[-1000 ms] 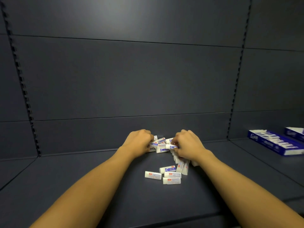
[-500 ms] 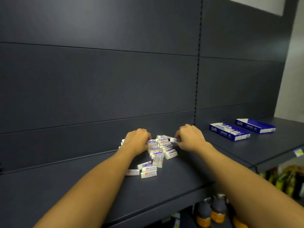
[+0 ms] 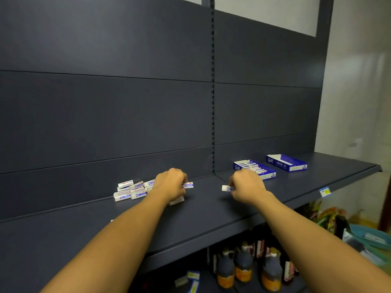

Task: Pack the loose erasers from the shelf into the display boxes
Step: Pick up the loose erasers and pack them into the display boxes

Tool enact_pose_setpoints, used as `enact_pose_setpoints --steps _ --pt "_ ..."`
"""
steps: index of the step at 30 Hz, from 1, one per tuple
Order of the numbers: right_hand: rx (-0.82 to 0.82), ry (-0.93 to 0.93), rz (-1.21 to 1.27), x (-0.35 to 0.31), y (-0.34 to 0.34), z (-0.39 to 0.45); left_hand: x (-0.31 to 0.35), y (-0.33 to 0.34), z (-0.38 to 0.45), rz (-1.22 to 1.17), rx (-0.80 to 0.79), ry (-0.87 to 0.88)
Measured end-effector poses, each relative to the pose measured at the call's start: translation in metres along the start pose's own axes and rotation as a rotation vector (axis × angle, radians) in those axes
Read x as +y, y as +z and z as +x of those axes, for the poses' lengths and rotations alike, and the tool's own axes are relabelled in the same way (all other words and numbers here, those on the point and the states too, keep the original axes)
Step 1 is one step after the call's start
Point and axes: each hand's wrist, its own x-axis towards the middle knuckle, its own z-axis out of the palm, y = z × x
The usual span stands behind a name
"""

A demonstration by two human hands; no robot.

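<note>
White erasers point(image 3: 131, 190) lie heaped on the shelf point(image 3: 207, 210), left of both fists. Left hand point(image 3: 171, 183) is closed around several erasers; right hand point(image 3: 246, 186) is closed on one, near the part-filled display box point(image 3: 255, 169). Risk: an overfull left fist may shed erasers off the shelf edge.
</note>
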Motion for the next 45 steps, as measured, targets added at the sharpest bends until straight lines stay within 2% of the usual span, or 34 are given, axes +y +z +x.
enact_pose_setpoints --steps 12,23,34,45 --pt "0.012 -0.016 -0.035 0.092 -0.018 -0.034 0.107 -0.008 0.012 0.032 0.025 -0.017" --pt "0.008 -0.014 -0.041 0.148 -0.007 -0.023 0.161 -0.002 0.051 0.030 0.031 0.011" --pt "0.035 -0.039 -0.065 0.208 0.012 0.035 0.190 0.027 0.132 -0.020 0.028 0.005" --pt "0.012 -0.038 0.025 0.264 0.037 0.120 0.206 0.065 0.230 -0.090 0.084 0.005"
